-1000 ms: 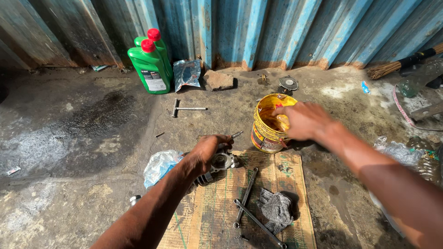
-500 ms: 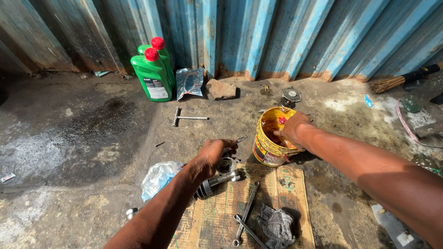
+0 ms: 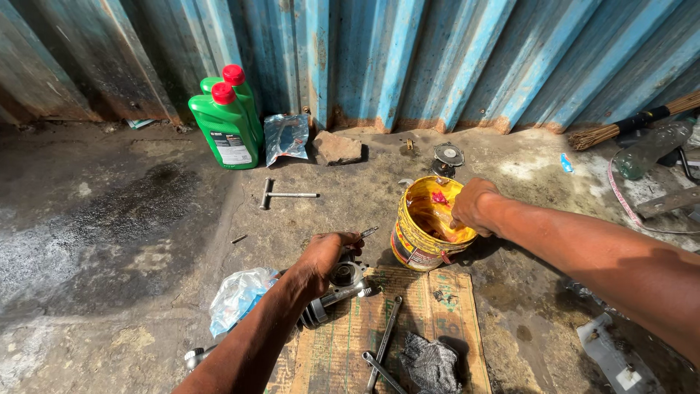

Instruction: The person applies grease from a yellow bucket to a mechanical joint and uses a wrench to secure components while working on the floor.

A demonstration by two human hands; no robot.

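Left hand (image 3: 324, 259) is clenched around a metal part (image 3: 343, 281) on the cardboard (image 3: 437, 321); heavy-looking, likely greasy, best gripped by its body. Right hand (image 3: 472, 206), fingers bunched, dips into the yellow can (image 3: 426, 222)

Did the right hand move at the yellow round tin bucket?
Yes. The right hand slid from above the yellow round tin bucket toward its right rim.

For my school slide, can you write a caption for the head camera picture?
Left hand grips a metal part on cardboard while right hand dips into a yellow tub.
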